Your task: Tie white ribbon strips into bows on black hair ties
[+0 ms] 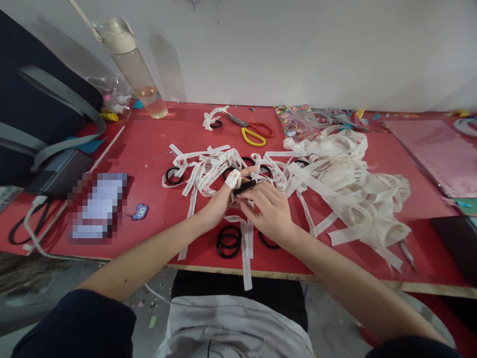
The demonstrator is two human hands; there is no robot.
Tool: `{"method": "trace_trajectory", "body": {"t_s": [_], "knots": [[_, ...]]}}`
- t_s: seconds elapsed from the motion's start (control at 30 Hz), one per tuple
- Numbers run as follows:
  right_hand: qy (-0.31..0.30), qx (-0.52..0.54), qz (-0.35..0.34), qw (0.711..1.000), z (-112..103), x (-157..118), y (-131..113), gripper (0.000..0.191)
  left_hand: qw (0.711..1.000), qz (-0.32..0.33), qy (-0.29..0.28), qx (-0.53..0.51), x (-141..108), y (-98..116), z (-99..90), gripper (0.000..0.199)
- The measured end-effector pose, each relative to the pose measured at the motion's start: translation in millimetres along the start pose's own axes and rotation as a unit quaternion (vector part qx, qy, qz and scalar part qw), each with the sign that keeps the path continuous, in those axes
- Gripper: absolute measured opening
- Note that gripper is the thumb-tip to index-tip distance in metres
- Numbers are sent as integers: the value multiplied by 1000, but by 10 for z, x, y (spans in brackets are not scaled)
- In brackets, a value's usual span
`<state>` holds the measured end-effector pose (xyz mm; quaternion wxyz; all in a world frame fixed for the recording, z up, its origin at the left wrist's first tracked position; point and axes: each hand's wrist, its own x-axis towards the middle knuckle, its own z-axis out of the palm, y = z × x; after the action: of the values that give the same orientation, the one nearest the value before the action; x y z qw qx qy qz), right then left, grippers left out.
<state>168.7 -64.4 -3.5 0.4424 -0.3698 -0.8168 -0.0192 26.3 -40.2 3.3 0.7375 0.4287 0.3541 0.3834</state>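
Over the middle of the red table, my left hand (219,203) and my right hand (275,211) meet, fingers closed around a black hair tie (245,187). White ribbon (233,179) wraps around my left fingers beside the tie, and its printed tails (247,258) hang below the hands past the table edge. My right fingertips pinch at the tie and ribbon; the exact grip is partly hidden. Below the hands lie several loose black hair ties (228,242). Just behind them, cut lengths of printed white ribbon (214,171) are spread with more black ties among them.
A large heap of white ribbon (357,199) lies right. Scissors (254,133) with red and yellow handles lie behind, near a ribbon bow (211,121). At left are a phone (100,206), a small purple charm (140,212) and a water bottle (136,74).
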Motion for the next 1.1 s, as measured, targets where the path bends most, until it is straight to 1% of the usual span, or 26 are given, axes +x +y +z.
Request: {"method": "trace_trajectory", "body": {"t_s": [0.07,0.13,0.2,0.27,0.33,0.4,0.53,0.6,0.67,0.73,0.83,0.97,1.03,1.1], "knots": [[-16,-27,-14,999,4,-3,8,8,1000,-6,-2,-25,0,25,20,49],[-22,-45,-14,999,-4,3,14,10,999,-9,-6,-40,5,27,28,48],[-2,-33,20,999,-20,13,19,12,999,-12,-12,-51,11,8,27,46],[33,11,83,996,-37,23,25,13,998,-24,-19,-61,15,-19,26,45],[49,62,138,987,-50,28,34,14,997,-38,-25,-67,15,-43,27,45],[39,88,159,983,-55,27,40,13,996,-44,-28,-71,14,-58,25,44],[5,117,166,979,-55,14,22,9,996,-42,-15,-79,14,-69,4,39],[-12,152,193,969,-59,6,2,7,996,-43,-13,-83,15,-71,-9,39],[-29,203,221,953,-63,-5,-16,4,996,-42,-14,-84,18,-71,-16,39],[-34,251,237,938,-63,-20,-28,2,996,-42,-13,-82,21,-66,-19,40],[-13,305,255,918,-52,-42,-41,2,995,-47,-14,-86,25,-52,-14,42],[44,365,276,888,-31,-52,-50,2,994,-40,-32,-97,31,-41,-4,41],[58,369,277,885,-22,-52,-46,2,994,-38,-35,-99,35,-47,-6,38],[37,360,274,891,-16,-58,-40,3,994,-45,-26,-95,40,-60,-14,37]]}}
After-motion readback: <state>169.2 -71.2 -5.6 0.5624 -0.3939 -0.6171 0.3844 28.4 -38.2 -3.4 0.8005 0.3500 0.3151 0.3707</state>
